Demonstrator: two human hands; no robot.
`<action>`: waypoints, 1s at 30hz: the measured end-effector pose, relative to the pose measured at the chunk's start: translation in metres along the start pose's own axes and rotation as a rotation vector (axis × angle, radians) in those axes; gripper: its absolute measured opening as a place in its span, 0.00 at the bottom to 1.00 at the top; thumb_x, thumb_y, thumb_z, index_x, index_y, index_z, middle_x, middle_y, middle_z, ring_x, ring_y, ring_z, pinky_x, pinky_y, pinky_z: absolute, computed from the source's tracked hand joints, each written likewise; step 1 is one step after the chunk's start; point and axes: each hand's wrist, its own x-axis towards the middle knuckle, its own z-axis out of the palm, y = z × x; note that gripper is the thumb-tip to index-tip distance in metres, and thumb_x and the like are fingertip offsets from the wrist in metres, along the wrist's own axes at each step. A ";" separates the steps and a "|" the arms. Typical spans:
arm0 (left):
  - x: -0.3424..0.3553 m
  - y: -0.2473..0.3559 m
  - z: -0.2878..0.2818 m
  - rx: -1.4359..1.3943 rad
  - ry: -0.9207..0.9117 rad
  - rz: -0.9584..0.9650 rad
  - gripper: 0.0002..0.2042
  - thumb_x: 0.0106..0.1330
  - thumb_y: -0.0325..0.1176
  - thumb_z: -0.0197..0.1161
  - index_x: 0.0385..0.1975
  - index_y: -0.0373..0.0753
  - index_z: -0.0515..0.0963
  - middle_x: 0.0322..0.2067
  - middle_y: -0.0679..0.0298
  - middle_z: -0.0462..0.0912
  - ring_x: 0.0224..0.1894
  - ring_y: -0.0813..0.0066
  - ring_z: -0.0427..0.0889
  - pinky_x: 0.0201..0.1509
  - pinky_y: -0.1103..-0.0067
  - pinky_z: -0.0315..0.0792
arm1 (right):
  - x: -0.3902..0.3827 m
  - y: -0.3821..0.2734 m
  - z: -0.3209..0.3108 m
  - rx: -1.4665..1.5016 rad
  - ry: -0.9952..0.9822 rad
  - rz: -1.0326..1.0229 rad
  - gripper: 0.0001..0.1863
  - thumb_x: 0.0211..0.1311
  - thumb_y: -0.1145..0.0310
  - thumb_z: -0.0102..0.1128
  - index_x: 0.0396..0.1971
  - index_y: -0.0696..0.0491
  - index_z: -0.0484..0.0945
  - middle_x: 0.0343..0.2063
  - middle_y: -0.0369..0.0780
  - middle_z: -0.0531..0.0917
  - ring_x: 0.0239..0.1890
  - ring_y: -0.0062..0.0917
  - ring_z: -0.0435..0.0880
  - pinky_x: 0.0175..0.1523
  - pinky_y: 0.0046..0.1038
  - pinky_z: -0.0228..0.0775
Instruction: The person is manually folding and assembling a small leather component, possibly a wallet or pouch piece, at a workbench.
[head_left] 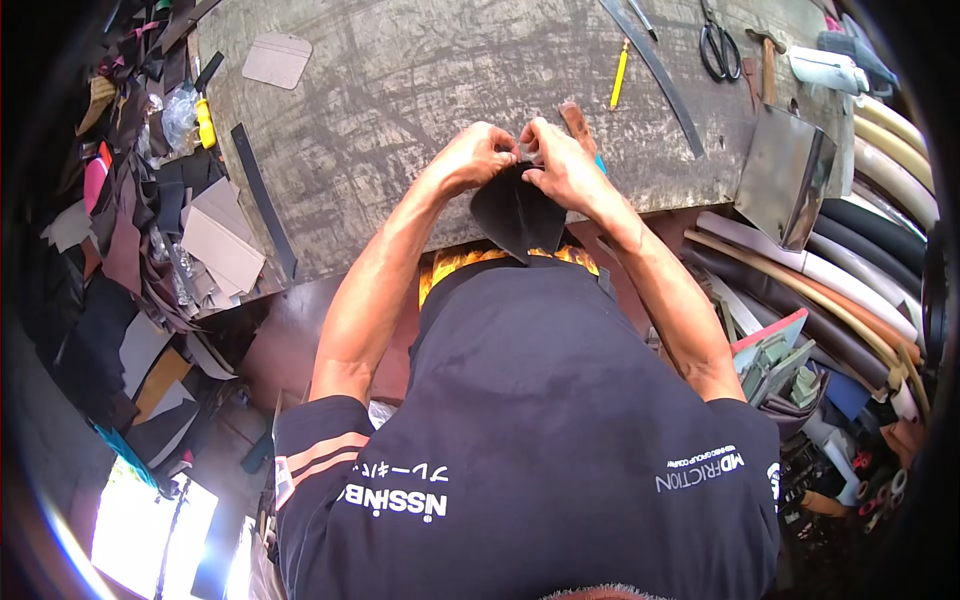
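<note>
Over the near edge of the workbench, both hands meet at the top of a folded black piece that looks like leather (518, 212). My left hand (476, 160) is closed, thumb and fingers pinching its upper edge. Close beside it, my right hand (562, 172) pinches the same edge, its fingertips almost touching the left ones. A small pale bit shows between the fingertips, too small to name. The piece hangs down toward my lap, with a crease along its middle. Just beyond my right hand lies a brown strip-like thing (576, 124), partly hidden by that hand.
On the worn workbench (400, 90) lie a yellow pencil (620, 75), a long dark strip (662, 85), black scissors (720, 50), a hammer (768, 70) and a grey rounded panel (278, 60). A metal box (785, 170) stands at right, near material rolls (895, 165). Scraps (125, 235) crowd the left.
</note>
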 end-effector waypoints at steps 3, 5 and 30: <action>-0.001 0.001 -0.003 0.005 0.079 -0.022 0.10 0.63 0.31 0.63 0.39 0.33 0.84 0.28 0.55 0.86 0.33 0.72 0.83 0.39 0.72 0.75 | -0.016 -0.013 0.003 -0.338 0.385 -0.275 0.18 0.53 0.73 0.66 0.46 0.52 0.74 0.38 0.41 0.76 0.47 0.37 0.76 0.52 0.37 0.68; 0.001 0.000 -0.008 -0.017 0.104 -0.075 0.10 0.63 0.31 0.62 0.39 0.34 0.84 0.27 0.55 0.85 0.32 0.73 0.83 0.38 0.72 0.75 | -0.024 -0.022 0.002 -0.441 0.504 -0.371 0.13 0.53 0.75 0.64 0.40 0.53 0.77 0.36 0.40 0.76 0.45 0.36 0.75 0.50 0.37 0.68; 0.011 -0.008 -0.019 0.001 0.111 -0.025 0.10 0.67 0.32 0.60 0.40 0.32 0.83 0.26 0.63 0.83 0.30 0.79 0.77 0.35 0.76 0.73 | 0.007 0.008 0.051 -0.443 0.345 -0.316 0.12 0.61 0.72 0.59 0.44 0.57 0.76 0.36 0.42 0.82 0.38 0.34 0.84 0.39 0.33 0.78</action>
